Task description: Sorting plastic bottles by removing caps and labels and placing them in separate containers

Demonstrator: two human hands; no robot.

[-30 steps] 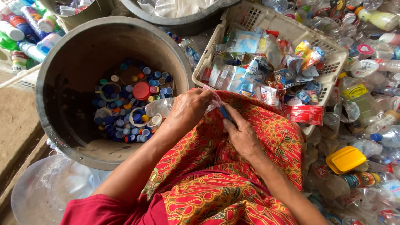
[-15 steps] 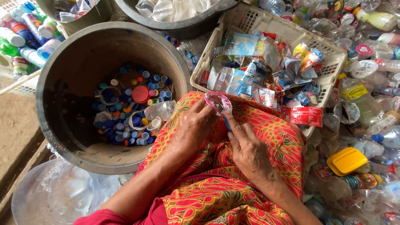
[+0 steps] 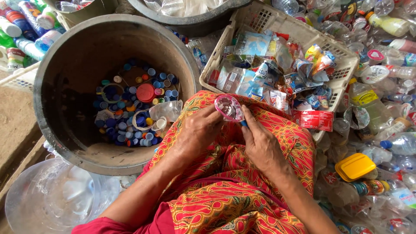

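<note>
Far left, top corner: I log a heap of clear plastic drink bottles with coloured labels (image 3: 19, 26), lying on their sides.

Lower left: one large clear plastic container (image 3: 52, 199), crumpled, on the floor against the tub.

Left of centre: one big round dark plastic tub (image 3: 65, 52), holding a layer of loose plastic bottle caps (image 3: 125, 117), mostly blue, with one larger red cap (image 3: 145, 92) among them and a small crushed clear plastic bottle (image 3: 167, 110) at the right edge of the layer.

Centre: my lap, covered by a red and orange patterned cloth (image 3: 225, 195). My left hand (image 3: 199, 130) rests on it, fingers curled, thumb and forefinger pinching the near rim of a small round clear plastic piece with a pink edge (image 3: 229, 107). That piece stands tilted above the cloth, between both hands and just in front of the basket.

Right of centre: my right hand (image 3: 260, 145), fingers bent, fingertips touching the piece's right side; a small blue item (image 3: 244, 123) shows under them, and I cannot tell whether it is gripped.

Upper centre to right: one cream plastic lattice basket (image 3: 260, 19), filled with torn plastic labels and wrappers (image 3: 277, 69).

Far right: a pile of crushed clear plastic bottles (image 3: 385, 130), with one yellow plastic lid (image 3: 355, 167) on it.
</note>
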